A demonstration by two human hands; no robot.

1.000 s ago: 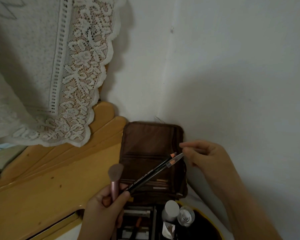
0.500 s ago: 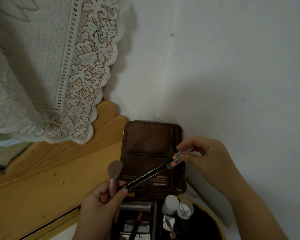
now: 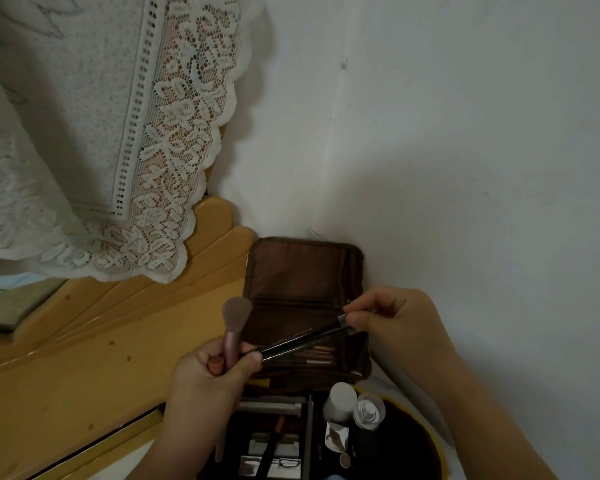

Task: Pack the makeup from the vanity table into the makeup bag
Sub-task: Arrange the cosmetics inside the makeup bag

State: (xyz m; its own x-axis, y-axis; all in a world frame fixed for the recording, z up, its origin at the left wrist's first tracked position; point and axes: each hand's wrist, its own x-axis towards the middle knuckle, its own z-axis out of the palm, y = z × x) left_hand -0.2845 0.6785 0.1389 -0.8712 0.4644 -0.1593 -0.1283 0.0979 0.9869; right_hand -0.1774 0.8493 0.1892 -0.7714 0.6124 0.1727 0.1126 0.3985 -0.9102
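right hand [image 3: 392,320] slid clear cap [image 3: 345,323] onto pencil tip

A white lace curtain [image 3: 111,133] hangs over the scalloped wooden frame [image 3: 219,216], beside a white wall [image 3: 447,133].

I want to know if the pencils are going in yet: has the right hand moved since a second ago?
Barely. The right hand still pinches the pencils' capped ends at the brown makeup bag's right edge, as before.

Pencils [image 3: 298,339] before bag [image 3: 302,271]
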